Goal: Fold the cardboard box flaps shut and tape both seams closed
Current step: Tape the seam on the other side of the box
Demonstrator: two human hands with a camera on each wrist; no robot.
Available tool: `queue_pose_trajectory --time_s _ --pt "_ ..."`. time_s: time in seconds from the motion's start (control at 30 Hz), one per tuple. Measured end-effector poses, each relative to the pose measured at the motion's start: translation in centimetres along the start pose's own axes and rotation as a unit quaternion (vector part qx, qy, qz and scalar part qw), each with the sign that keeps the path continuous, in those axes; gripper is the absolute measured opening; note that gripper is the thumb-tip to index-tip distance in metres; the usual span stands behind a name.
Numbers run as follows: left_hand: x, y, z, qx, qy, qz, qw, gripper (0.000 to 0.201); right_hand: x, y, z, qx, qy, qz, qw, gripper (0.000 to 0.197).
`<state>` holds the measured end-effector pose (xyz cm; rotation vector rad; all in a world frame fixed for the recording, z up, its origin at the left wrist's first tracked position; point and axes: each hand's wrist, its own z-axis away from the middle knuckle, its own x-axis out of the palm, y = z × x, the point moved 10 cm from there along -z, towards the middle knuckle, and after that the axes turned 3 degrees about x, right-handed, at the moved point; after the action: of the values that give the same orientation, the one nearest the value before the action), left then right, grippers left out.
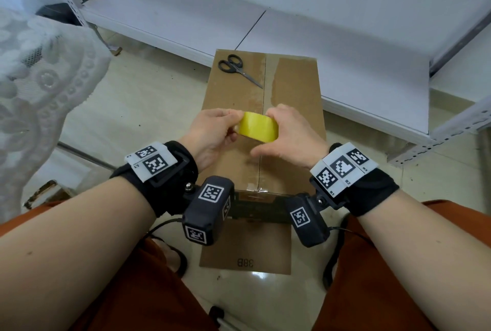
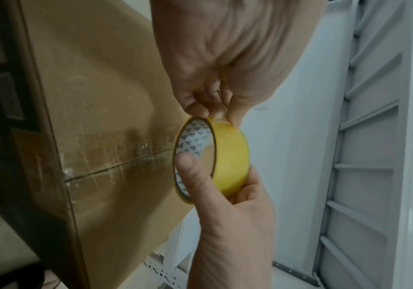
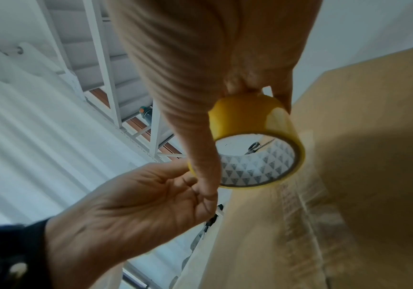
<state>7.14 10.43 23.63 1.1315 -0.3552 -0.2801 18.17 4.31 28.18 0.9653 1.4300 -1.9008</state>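
Note:
The brown cardboard box (image 1: 292, 86) stands on the floor between my knees, its top flaps folded flat. A centre seam (image 1: 261, 150) runs away from me, with shiny clear tape along it. Both hands hold a yellow tape roll (image 1: 259, 127) just above the box top. My left hand (image 1: 212, 128) pinches the roll's left rim with thumb and fingertips (image 2: 200, 111). My right hand (image 1: 284, 131) grips the roll (image 2: 230, 156), thumb (image 2: 188, 166) inside the patterned core. In the right wrist view the roll (image 3: 244, 119) hangs beside the box (image 3: 348, 156).
Black scissors (image 1: 236, 66) lie on the far left part of the box top. White shelf boards (image 1: 172, 12) and a metal rack (image 1: 451, 128) stand behind and to the right. A lace curtain (image 1: 39, 65) hangs at left. Pale floor tiles (image 1: 146, 107) surround the box.

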Motion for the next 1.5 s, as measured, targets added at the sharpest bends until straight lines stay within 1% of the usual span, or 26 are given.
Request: queue_pose_trajectory --time_s 0.03,0.1,0.17,0.2,0.27,0.3,0.33,0.37,0.4,0.43,0.47,0.53,0.6,0.67,0.73,0.87,0.93,0.97,1.07,1.1,1.13,1.17,1.23,1.33,1.4,1.5 --pt "0.1 -0.2 0.0 -0.013 -0.005 0.028 1.000 0.013 -0.5 0.2 -0.1 0.001 0.029 -0.002 1.000 0.039" --pt "0.4 -0.7 0.0 -0.044 -0.022 0.093 0.994 0.010 -2.2 1.1 -0.3 0.017 0.107 -0.074 0.991 0.038" --pt "0.7 -1.2 0.2 -0.076 -0.037 0.169 0.982 0.010 -3.3 2.4 -0.2 0.047 0.170 -0.195 0.965 0.048" --pt "0.8 -1.3 0.2 -0.090 -0.046 0.201 0.974 0.010 -3.3 3.1 -0.2 0.064 0.182 -0.251 0.949 0.054" --pt "0.9 -1.5 0.3 -0.113 -0.063 0.239 0.962 0.009 -2.2 3.9 -0.3 0.099 0.165 -0.360 0.913 0.060" --pt "0.8 -1.6 0.3 -0.120 -0.069 0.249 0.958 0.011 -1.2 4.2 -0.4 0.117 0.142 -0.414 0.891 0.055" --pt "0.7 -1.7 0.2 -0.122 -0.072 0.253 0.957 0.012 -0.2 4.4 -0.6 0.131 0.119 -0.458 0.871 0.045" --pt "0.5 -1.7 0.2 -0.119 -0.072 0.249 0.958 0.013 0.4 4.3 -0.5 0.140 0.103 -0.482 0.859 0.035" --pt "0.2 -1.6 0.3 -0.109 -0.069 0.230 0.965 0.010 0.8 4.1 -0.5 0.143 0.094 -0.484 0.858 0.028" --pt "-0.1 -1.4 0.3 -0.093 -0.062 0.201 0.973 0.007 1.0 3.8 -0.4 0.142 0.091 -0.467 0.868 0.024" --pt "-0.6 -1.3 0.4 -0.073 -0.047 0.164 0.983 0.007 1.0 3.6 -0.5 0.133 0.090 -0.435 0.886 0.023" --pt "-1.7 -1.2 0.7 -0.034 -0.013 0.082 0.996 0.014 1.1 2.5 -0.7 0.105 0.073 -0.352 0.927 0.029" --pt "-3.0 -1.1 1.1 0.004 0.016 -0.001 1.000 0.023 1.4 1.3 -0.7 0.086 0.054 -0.302 0.948 0.034" --pt "-4.3 -0.7 1.4 0.037 0.045 -0.067 0.996 0.030 2.3 0.3 -0.7 0.076 0.038 -0.315 0.945 0.033" --pt "-5.6 -0.9 1.7 0.044 0.073 -0.084 0.993 0.032 3.2 -0.5 -0.4 0.071 0.025 -0.339 0.938 0.030" --pt "-7.9 -1.6 2.5 0.035 0.109 -0.085 0.990 0.021 4.5 -2.3 -0.7 0.035 0.037 -0.278 0.959 0.030" --pt "-8.6 -1.8 2.6 0.023 0.118 -0.070 0.990 0.016 5.0 -2.2 -0.9 0.045 0.052 -0.299 0.952 0.029" --pt "-8.8 -2.1 2.7 0.009 0.113 -0.048 0.992 0.013 5.5 -1.9 -0.8 0.070 0.059 -0.333 0.938 0.028" --pt "-9.2 -3.6 3.1 -0.057 0.090 0.047 0.993 0.017 7.8 -0.4 -0.3 0.165 0.069 -0.469 0.865 0.019" --pt "-9.2 -4.0 3.4 -0.077 0.084 0.064 0.991 0.012 8.8 -0.3 -0.1 0.185 0.054 -0.488 0.851 0.017" --pt "-9.2 -4.2 3.8 -0.091 0.080 0.072 0.990 0.006 9.7 -0.4 0.1 0.197 0.036 -0.489 0.849 0.015" --pt "-9.5 -4.4 4.1 -0.099 0.081 0.065 0.990 0.009 10.3 -0.6 0.3 0.205 0.023 -0.476 0.855 0.013" --pt "-10.2 -4.4 4.4 -0.097 0.096 0.038 0.990 0.014 10.4 -1.2 0.7 0.203 0.021 -0.438 0.876 0.012" --pt "-11.0 -4.2 4.6 -0.084 0.132 -0.022 0.988 0.013 9.5 -2.5 0.9 0.164 0.024 -0.375 0.912 0.017" --pt "-11.3 -4.0 4.9 -0.077 0.149 -0.045 0.985 0.010 9.6 -3.1 0.9 0.149 0.017 -0.359 0.921 0.018" --pt "-11.8 -3.9 4.9 -0.069 0.166 -0.050 0.982 0.014 9.7 -2.7 1.1 0.160 0.031 -0.352 0.922 0.018"
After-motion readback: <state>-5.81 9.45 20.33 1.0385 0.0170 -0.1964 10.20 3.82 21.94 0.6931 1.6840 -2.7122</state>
